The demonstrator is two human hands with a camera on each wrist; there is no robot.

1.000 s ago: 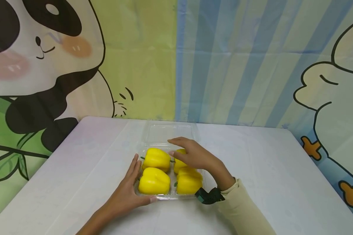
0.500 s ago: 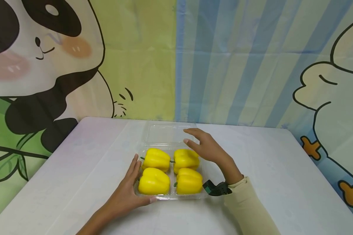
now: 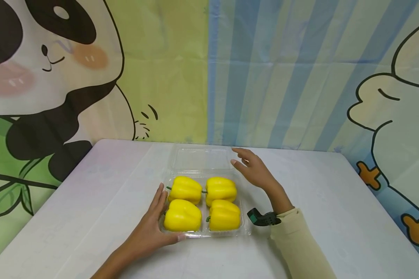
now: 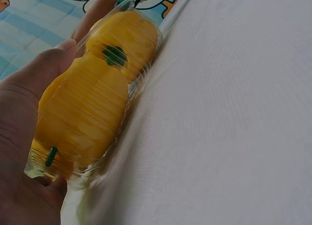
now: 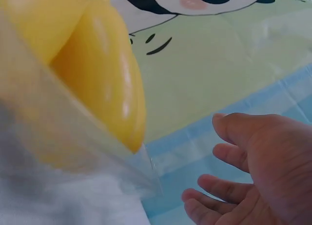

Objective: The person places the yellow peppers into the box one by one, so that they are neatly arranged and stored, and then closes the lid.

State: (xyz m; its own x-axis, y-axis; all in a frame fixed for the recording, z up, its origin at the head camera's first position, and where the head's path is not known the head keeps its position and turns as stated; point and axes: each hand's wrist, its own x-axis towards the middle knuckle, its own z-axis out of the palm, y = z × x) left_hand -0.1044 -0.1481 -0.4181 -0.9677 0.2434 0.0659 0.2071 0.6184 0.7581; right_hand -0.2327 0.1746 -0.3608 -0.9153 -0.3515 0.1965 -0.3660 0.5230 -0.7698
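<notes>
Several yellow bell peppers with green stems, among them a front-left bell pepper (image 3: 182,216) and a back-right bell pepper (image 3: 221,190), sit in a clear plastic container (image 3: 205,233). My left hand (image 3: 153,221) rests against its left front corner, straight fingers along the left side and thumb along the front rim. Through the wall, the left wrist view shows a bell pepper (image 4: 87,108) beside my thumb. My right hand (image 3: 254,168) hovers beyond the container's right side, near the raised lid (image 3: 201,159), fingers loosely bent and holding nothing.
The container stands on a white-covered table (image 3: 90,217). Its hinged clear lid lies back toward the far table edge. A printed backdrop with a panda (image 3: 101,112) and blue stripes hangs behind the table. A dark band (image 3: 263,217) is worn on my right wrist.
My right hand has moved right, away from above the back-right bell pepper, uncovering it. My left hand and the container have stayed in place.
</notes>
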